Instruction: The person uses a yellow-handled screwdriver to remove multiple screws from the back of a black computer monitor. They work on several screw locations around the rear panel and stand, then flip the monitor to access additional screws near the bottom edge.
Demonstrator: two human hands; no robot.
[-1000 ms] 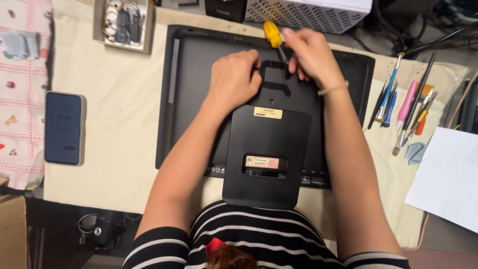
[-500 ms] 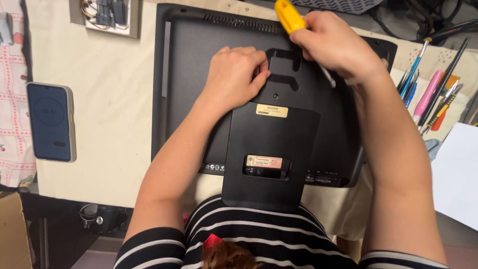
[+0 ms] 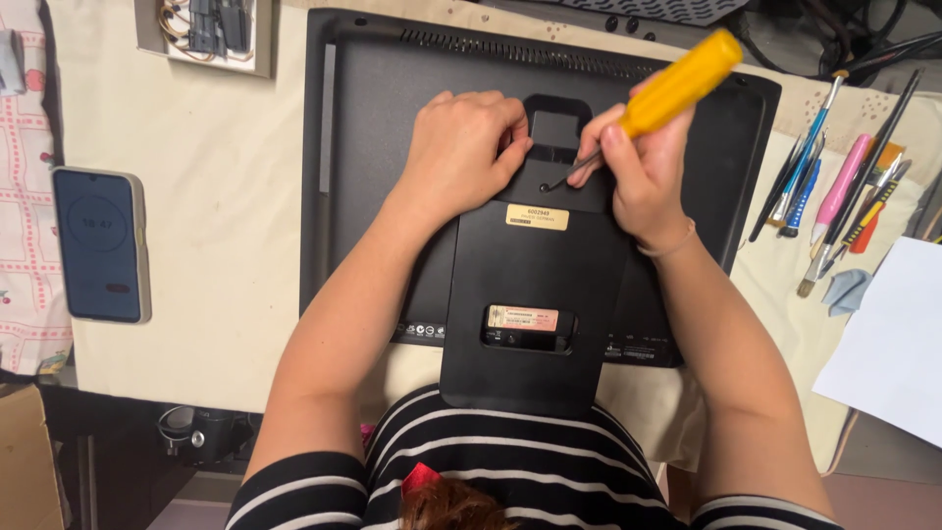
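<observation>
A black monitor (image 3: 392, 147) lies face down on a beige cloth, its black stand (image 3: 535, 304) pointing toward me. My left hand (image 3: 461, 147) rests on the top of the stand near its hinge, fingers curled against the plastic. My right hand (image 3: 638, 172) grips a yellow-handled screwdriver (image 3: 677, 80), whose thin shaft slants down and left with its tip on the stand's upper plate, just right of my left hand's fingers.
A smartphone (image 3: 98, 243) lies at the left on the cloth. A small tray of parts (image 3: 211, 34) sits at the top left. Pens, brushes and tools (image 3: 834, 191) lie at the right, beside a white sheet of paper (image 3: 893, 344). A cardboard box corner (image 3: 25, 461) shows at the bottom left.
My right hand has tilted the screwdriver and brought its tip down onto the stand's upper plate. The view has shifted closer and slightly left. My left hand stays on the stand.
</observation>
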